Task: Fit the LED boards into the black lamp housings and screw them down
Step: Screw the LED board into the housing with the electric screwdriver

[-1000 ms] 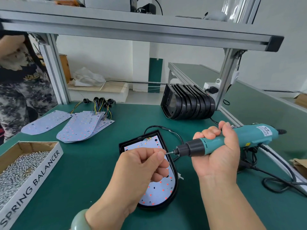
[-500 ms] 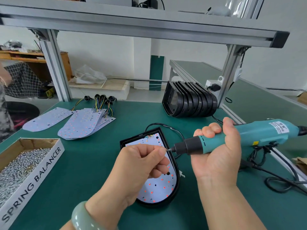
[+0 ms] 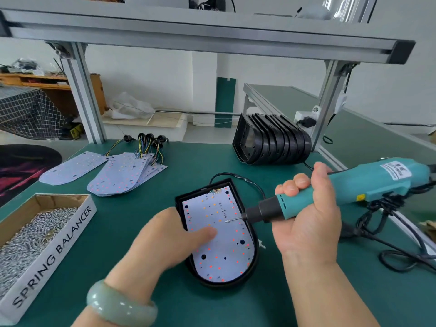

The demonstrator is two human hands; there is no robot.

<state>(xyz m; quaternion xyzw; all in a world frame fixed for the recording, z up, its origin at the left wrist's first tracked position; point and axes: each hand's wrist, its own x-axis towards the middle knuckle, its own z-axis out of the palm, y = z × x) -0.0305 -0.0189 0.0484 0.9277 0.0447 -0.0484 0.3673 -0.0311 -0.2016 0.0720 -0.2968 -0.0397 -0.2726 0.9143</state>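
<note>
A black lamp housing [image 3: 256,246] lies on the green bench in front of me with a white LED board [image 3: 224,246] seated in it. My left hand [image 3: 160,244] holds the housing's left edge, its thumb pressing on the board. My right hand [image 3: 309,220] grips a teal electric screwdriver [image 3: 368,178]. Its bit points left, and the tip carries a screw [image 3: 227,221] just above the board's middle. More LED boards [image 3: 122,175] with wires lie fanned out at the back left. A stack of empty black housings [image 3: 273,140] lies on its side at the back right.
A cardboard box of screws [image 3: 35,230] marked SPRING BALANCER stands at the left. The screwdriver's black cable [image 3: 401,253] loops over the bench at the right. Aluminium frame posts [image 3: 82,95] and a crossbar stand behind and above the work.
My left hand has left the bit's tip, where it pinched a screw, and dropped onto the housing and board. The screwdriver tip has moved down over the board with the screw on it.
</note>
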